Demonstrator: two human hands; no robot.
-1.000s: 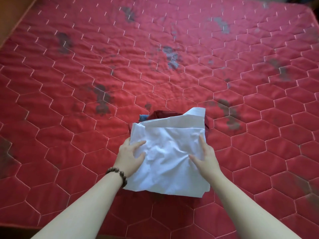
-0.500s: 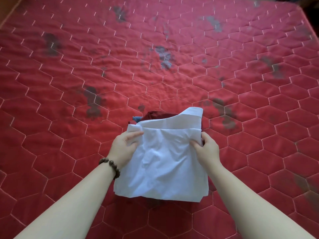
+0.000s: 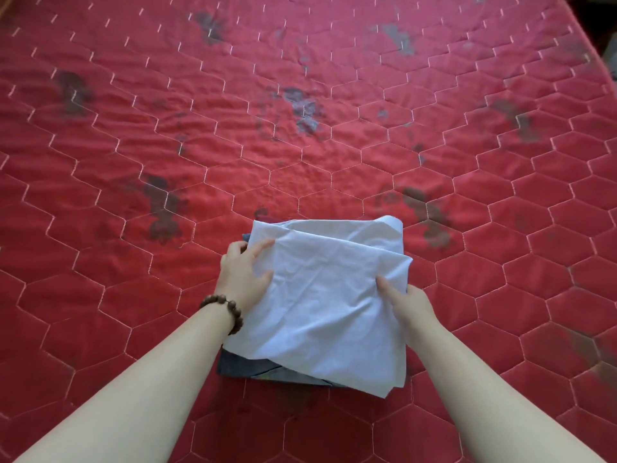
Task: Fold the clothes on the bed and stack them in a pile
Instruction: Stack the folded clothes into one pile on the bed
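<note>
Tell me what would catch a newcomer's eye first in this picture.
A folded white garment lies low in the middle, on top of darker folded clothes. The left hand and right hand grip its two sides. Around them spreads a red quilted bed cover with dark blotches.

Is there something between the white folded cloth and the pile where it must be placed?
Nothing visible. The white cloth already lies directly on the pile, whose dark fabric shows beneath its near edge. The left hand and right hand grip its sides.
</note>
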